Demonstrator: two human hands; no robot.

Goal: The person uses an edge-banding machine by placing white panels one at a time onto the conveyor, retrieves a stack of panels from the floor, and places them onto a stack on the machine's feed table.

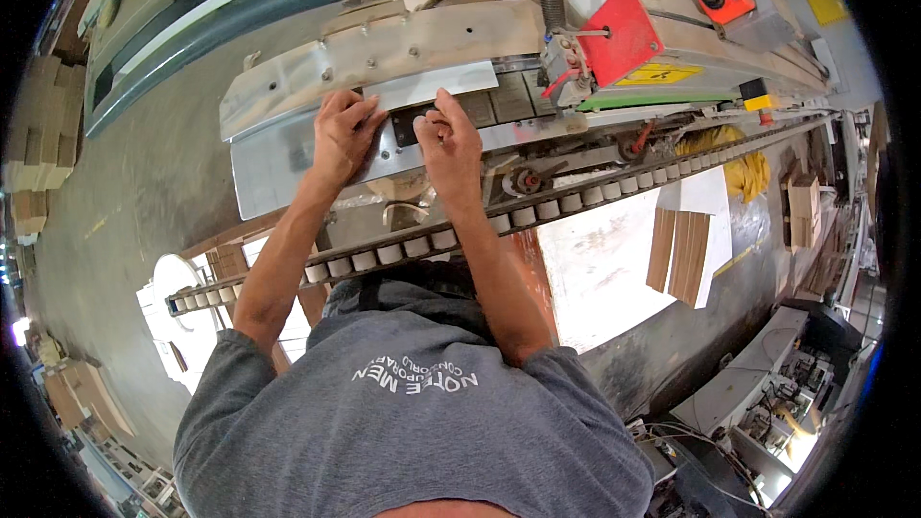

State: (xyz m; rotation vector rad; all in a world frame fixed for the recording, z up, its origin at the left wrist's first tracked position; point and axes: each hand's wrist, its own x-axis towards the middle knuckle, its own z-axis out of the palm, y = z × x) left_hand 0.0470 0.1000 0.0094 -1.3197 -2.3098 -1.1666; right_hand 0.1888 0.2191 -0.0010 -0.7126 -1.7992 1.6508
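Nearest you, the roller rail crosses below both wrists. Your left hand lies flat, fingers spread, on the pale panel — your right hand presses fingertips on its near edge. Beyond — red guard.

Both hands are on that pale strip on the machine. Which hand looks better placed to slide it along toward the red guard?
Probably the right hand: it rests on the pale panel nearer the red guard. The left hand lies at the panel's far end, better placed to steady it.
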